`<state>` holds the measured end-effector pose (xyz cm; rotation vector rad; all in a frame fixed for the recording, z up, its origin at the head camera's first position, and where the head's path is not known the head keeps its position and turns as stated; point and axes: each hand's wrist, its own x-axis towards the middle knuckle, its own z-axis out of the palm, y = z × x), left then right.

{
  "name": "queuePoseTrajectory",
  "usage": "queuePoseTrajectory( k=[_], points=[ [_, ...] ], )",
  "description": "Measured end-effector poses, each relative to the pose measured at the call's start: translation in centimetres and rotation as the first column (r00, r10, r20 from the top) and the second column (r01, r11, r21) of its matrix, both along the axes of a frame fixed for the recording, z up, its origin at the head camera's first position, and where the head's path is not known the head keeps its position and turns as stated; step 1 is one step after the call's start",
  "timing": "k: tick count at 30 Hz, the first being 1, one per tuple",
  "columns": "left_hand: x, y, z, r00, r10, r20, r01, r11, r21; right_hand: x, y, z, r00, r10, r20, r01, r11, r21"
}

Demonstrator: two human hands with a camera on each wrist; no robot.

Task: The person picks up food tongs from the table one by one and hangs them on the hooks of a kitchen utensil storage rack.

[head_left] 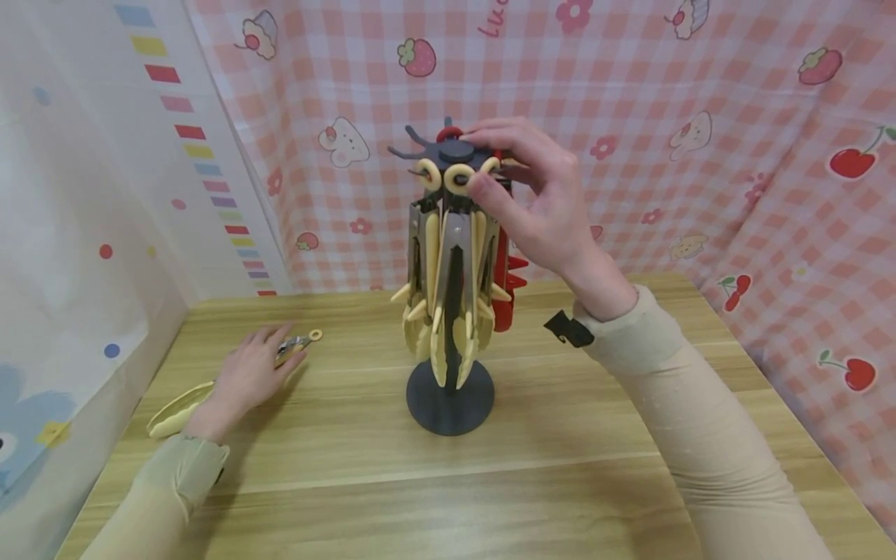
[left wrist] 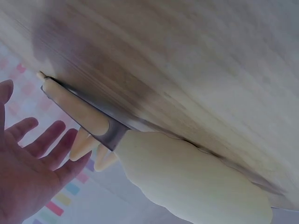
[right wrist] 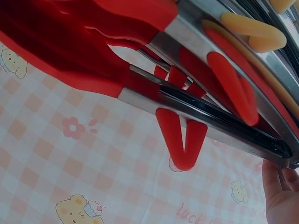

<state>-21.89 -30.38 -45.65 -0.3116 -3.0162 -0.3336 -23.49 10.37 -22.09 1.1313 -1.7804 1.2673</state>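
A dark tong stand [head_left: 450,404] bears several pairs of cream-tipped kitchen tongs [head_left: 448,272], hung by their rings from its hooks. Red tongs [head_left: 502,299] hang at its right side; their red heads [right wrist: 84,60] fill much of the right wrist view. My right hand [head_left: 535,190] grips the stand's hooked top, fingers over it and thumb beside a cream ring. At the left, cream tongs [head_left: 171,412] lie on the table. My left hand [head_left: 248,373] lies over their middle, partly hiding them. In the left wrist view its fingers [left wrist: 49,140] are loosely bent beside the tongs' handle.
The wooden table [head_left: 336,482] meets a pink checked cloth [head_left: 616,70] at the back and right. A white patterned cloth [head_left: 77,194] hangs on the left. A black strap piece [head_left: 569,328] sticks out at my right cuff.
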Motion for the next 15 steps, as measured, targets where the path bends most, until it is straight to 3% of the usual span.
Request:
queuePoseTrajectory(
  k=[9, 15],
  points=[
    [-0.15, -0.62, -0.21, 0.999, 0.01, 0.053, -0.01, 1.0, -0.005, 0.02, 0.04, 0.0, 1.0, -0.005, -0.003, 0.005, 1.0, 0.003],
    [-0.18, -0.98, -0.39, 0.999, 0.014, 0.044, -0.014, 1.0, -0.006, 0.02, 0.05, -0.03, 1.0, -0.004, -0.006, 0.004, 1.0, 0.006]
  ],
)
